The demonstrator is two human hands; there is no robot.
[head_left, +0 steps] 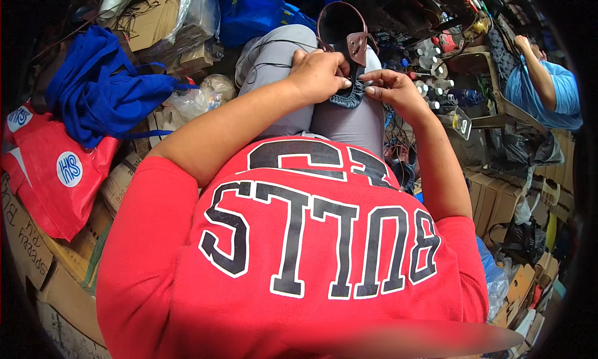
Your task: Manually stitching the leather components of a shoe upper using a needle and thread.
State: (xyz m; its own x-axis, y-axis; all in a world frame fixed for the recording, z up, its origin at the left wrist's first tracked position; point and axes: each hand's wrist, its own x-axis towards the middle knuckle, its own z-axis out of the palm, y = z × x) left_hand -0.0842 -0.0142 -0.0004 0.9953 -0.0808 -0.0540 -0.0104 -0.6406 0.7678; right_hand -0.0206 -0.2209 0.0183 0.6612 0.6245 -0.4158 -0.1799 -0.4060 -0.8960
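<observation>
Over my lap lies a brown leather piece shaped like a shoe upper (356, 46), with a curved open loop at its far end and a dark, gathered near end. My left hand (319, 74) is closed on its left side, thumb and fingers pinched at the dark part. From the right, my right hand (397, 92) pinches the edge of the same dark part between thumb and fingers. Whether either hand also holds a thread or small tool is too small to tell. A thin black cord (266, 63) trails across my left knee.
To the left, a blue cloth bag (103, 88) lies on a red bag (62, 172) and cardboard boxes (68, 290). Several bottles (430, 63) stand right of my knees. Another person in a blue shirt (542, 94) sits at the far right. Blue plastic (261, 10) lies beyond my knees.
</observation>
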